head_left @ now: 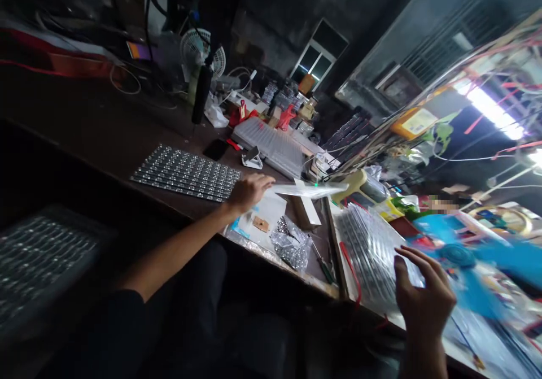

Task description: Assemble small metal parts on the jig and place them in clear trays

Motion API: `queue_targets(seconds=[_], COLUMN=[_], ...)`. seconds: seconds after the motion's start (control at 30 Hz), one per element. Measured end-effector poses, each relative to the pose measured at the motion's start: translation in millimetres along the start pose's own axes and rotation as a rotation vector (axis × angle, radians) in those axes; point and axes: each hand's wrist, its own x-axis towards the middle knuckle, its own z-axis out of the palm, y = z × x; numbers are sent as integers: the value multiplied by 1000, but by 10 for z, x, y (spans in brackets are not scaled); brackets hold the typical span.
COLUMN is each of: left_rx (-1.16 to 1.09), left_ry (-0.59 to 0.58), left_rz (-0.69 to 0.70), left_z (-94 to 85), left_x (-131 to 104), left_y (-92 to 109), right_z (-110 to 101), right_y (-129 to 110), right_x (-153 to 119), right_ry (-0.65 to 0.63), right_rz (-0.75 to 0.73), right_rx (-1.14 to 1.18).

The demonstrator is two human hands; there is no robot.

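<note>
My left hand [249,192] is closed on the near end of a thin, clear plastic tray [326,190], which is tilted almost edge-on above the bench. On the right, my right hand [427,294] is raised with thumb and fingers apart, holding nothing. It is nearest a stack of clear ribbed plastic trays [366,249]. Below the held tray are a white sheet [271,207] with a small brown piece [261,223], and a clear bag of small metal parts [290,243]. Rows of dark strips with shiny dots [186,173] lie left of my left hand.
More ribbed trays [271,144] are stacked at the back. A screwdriver [326,269] lies near the front edge, beside a pale box [307,209]. A black hanging tool [202,94] and a white fan [197,51] stand behind. Another strip panel [46,260] sits lower left.
</note>
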Motion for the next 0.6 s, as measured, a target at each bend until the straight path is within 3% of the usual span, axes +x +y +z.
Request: queue_targets(seconds=[0.1,0.17,0.23,0.33,0.43,0.5,0.6], left_rx=[-286,-478,-665,-866,-912,-874,-822], left_ry=[328,468,558,626,696,711,627], left_rz=[-17,-90,-206,-419,-601,-656,-651], left_z=[-567,-854,-1001,-981,-819,-701,-536], left_x=[-101,-230,-425,-808,-1178,-1351,-1457], left_y=[82,101,92,41,-1,0,41], right_z=[249,547,887,1329,1609,1732,1901], right_y=[-163,-342,-641,-1268,-1872,-2147,-2334], right_x=[9,-8,-48,-122,-180,-208,-216], right_ry=[-66,-258,-529,-885,-1083,-1095,-1031], right_rz=[64,179,265,254,254,308,497], right_rx=[204,370,580,960,1218,1330,1490])
